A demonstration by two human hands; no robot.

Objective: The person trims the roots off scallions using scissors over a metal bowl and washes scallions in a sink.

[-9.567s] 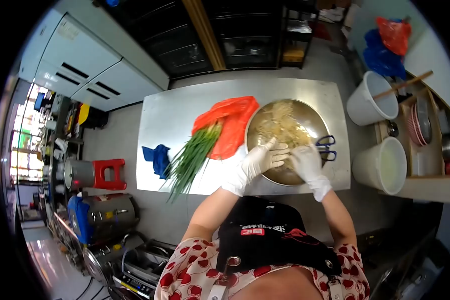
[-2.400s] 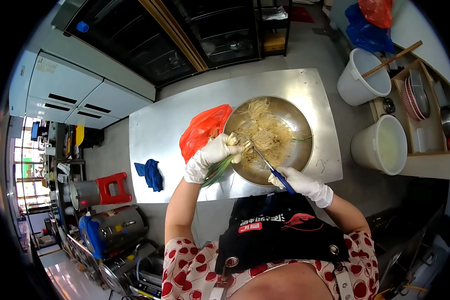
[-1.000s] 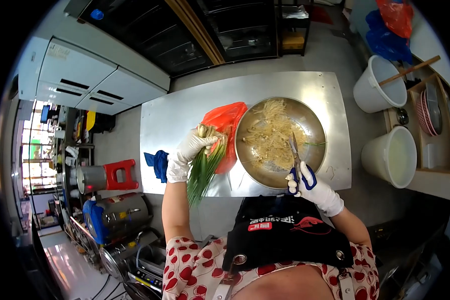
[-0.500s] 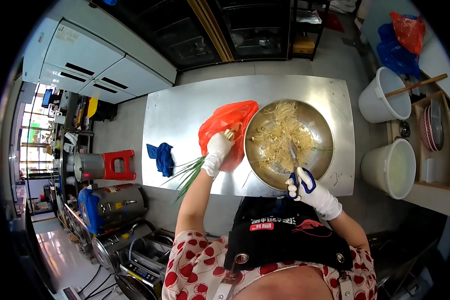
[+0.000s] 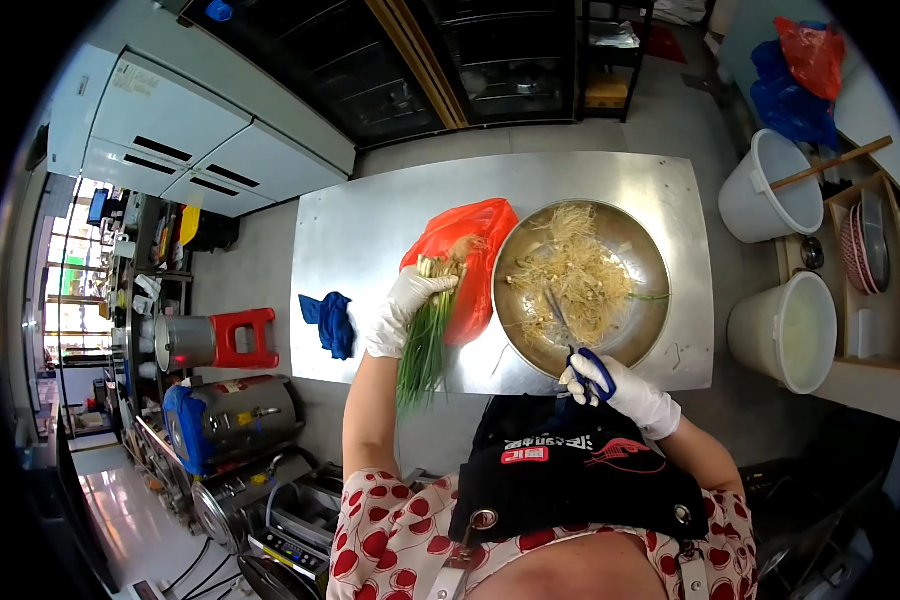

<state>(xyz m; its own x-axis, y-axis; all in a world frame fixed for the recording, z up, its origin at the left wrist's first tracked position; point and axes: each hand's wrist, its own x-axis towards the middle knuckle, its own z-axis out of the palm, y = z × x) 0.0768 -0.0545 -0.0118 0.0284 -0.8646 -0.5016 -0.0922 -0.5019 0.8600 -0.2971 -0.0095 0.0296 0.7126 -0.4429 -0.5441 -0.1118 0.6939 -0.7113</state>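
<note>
My left hand (image 5: pixel 404 304), in a white glove, is closed round a bunch of scallions (image 5: pixel 429 335). Their roots point up toward the cabinets and the green leaves hang past the table's near edge. Behind the bunch, a red plastic bag (image 5: pixel 475 230) lies on the metal table (image 5: pixel 370 200). My right hand (image 5: pixel 632 394), also gloved, grips blue-handled scissors (image 5: pixel 560 318) by the loops, blades over the near left of a wide steel bowl (image 5: pixel 653 325). Pale, stringy scallion roots (image 5: pixel 575 265) fill much of the bowl.
A crumpled blue cloth or bag (image 5: pixel 330 322) lies at the table's left. Two white buckets (image 5: pixel 755 200) stand off to the right, one with a wooden stick (image 5: pixel 835 163) across it. A red stool (image 5: pixel 247 339) is on the left, with steel pots (image 5: pixel 240 415) nearby.
My left hand has turned and shifted slightly left, and the scallions now hang toward me with roots up, showing a fuller bunch. The scissors have tilted left, their handles a little nearer me.
</note>
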